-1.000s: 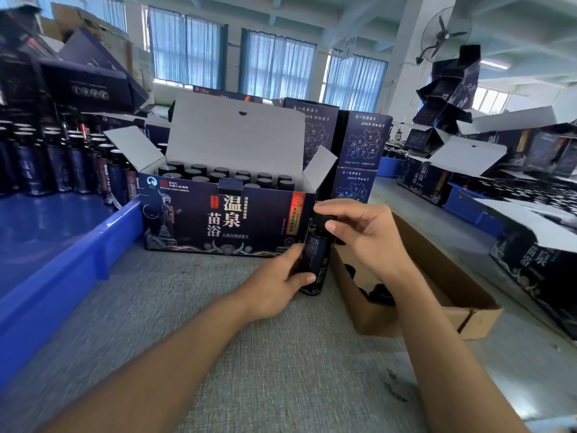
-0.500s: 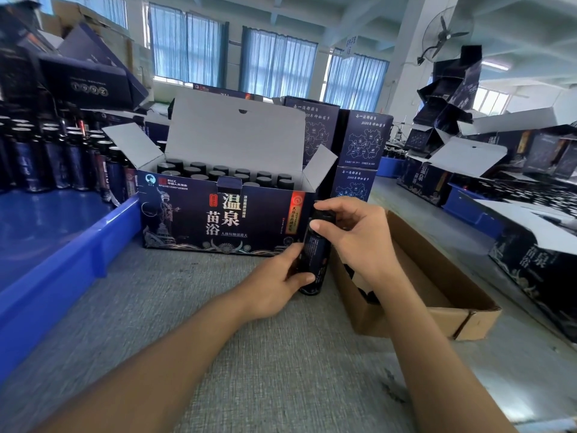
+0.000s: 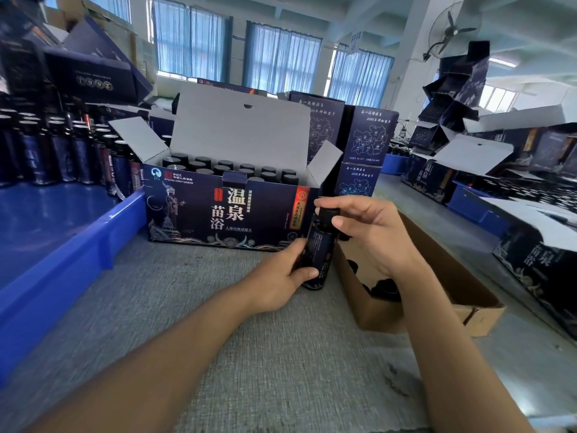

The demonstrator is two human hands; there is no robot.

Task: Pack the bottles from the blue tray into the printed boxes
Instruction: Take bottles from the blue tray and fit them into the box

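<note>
A dark bottle (image 3: pixel 318 251) is held upright just in front of the right end of the open printed box (image 3: pixel 224 214). Its lower body is gripped by the left hand (image 3: pixel 278 284); its black cap (image 3: pixel 327 214) is pinched by the right hand (image 3: pixel 373 235). The blue tray (image 3: pixel 62 254) lies to the left, with more bottles (image 3: pixel 62 154) standing at its far side.

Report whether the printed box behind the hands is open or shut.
Open: the printed box has its lid upright, bottle caps showing inside.

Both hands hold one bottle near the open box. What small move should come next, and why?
Probably lift the bottle up to the open printed box: the left hand grips its body, the right hand pinches its cap, and it stands outside the box.
</note>
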